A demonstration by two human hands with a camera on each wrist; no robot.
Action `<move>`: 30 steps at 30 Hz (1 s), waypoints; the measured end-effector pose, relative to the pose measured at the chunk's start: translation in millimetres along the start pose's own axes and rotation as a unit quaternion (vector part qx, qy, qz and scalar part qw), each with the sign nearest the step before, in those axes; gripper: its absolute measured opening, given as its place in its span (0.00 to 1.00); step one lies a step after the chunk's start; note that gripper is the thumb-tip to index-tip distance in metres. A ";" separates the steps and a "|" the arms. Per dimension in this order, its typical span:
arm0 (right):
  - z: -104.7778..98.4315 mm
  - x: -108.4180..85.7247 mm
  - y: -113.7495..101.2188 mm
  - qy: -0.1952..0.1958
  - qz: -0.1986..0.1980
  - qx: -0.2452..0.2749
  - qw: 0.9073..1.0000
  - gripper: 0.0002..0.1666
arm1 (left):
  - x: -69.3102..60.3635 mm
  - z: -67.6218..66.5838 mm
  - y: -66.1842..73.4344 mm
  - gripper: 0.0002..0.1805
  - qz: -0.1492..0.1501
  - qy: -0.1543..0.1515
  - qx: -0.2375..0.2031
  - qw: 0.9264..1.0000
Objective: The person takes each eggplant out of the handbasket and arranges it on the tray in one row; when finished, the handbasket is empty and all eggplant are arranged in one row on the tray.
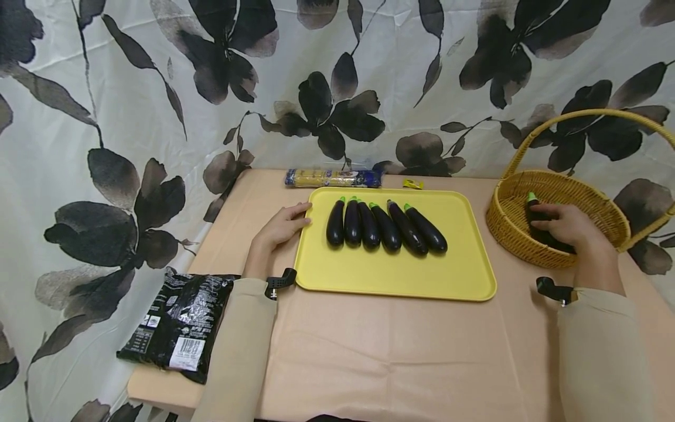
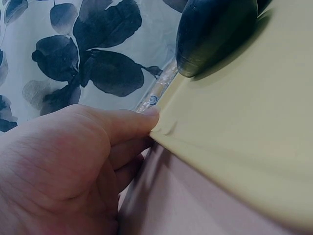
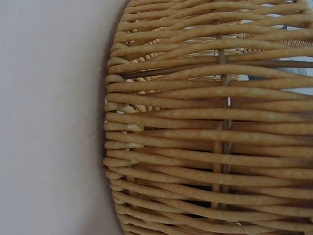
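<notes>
Several dark eggplants (image 1: 371, 226) lie side by side on a yellow tray (image 1: 390, 278), their green stem ends toward the back. At the tray's left edge my left hand (image 1: 278, 228) pinches the rim; in the left wrist view, the thumb of that hand (image 2: 73, 152) is on the tray's edge (image 2: 215, 183) and the other fingers are lower. My right hand (image 1: 569, 225) reaches into a wicker basket (image 1: 508, 202) and holds another eggplant (image 1: 531, 202) there, partly hidden by the fingers. Only the woven basket side (image 3: 215, 117) fills the right wrist view.
Behind the tray lie a blue-and-yellow long packet (image 1: 332, 178) and a small yellow item (image 1: 413, 184). A black plastic bag (image 1: 181, 322) rests at the table's left edge. The basket's tall handle (image 1: 585, 112) arches above it. A floral curtain hangs behind.
</notes>
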State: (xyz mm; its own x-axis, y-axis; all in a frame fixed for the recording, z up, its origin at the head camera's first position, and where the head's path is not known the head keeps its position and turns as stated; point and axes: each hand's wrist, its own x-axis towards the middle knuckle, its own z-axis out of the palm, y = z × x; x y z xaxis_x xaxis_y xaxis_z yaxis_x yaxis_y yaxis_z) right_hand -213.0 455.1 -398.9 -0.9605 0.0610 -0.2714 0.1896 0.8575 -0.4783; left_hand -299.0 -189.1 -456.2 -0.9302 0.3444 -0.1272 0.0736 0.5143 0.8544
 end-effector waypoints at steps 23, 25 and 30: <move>15.7 -14.7 -55.2 0.188 0.020 0.185 0.964 0.32 | 1.2 1.2 2.7 0.31 0.000 -0.001 -0.004 1.000; 16.7 -15.9 -56.8 0.193 0.014 0.182 0.964 0.32 | 1.1 1.0 2.2 0.31 -0.001 -0.001 -0.003 1.000; 18.6 -17.1 -60.5 0.193 0.003 0.187 0.963 0.31 | 0.9 0.0 -0.5 0.30 0.000 -0.001 0.005 1.000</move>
State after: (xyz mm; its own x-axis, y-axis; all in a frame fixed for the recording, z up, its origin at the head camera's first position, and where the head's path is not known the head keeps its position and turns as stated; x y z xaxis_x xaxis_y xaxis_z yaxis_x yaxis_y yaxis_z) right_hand -204.2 392.6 -380.9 -0.9499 0.3119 0.0205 0.1862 0.6173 -0.7643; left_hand -299.9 -189.0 -456.8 -0.9297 0.3453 -0.1285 0.0766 0.5223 0.8493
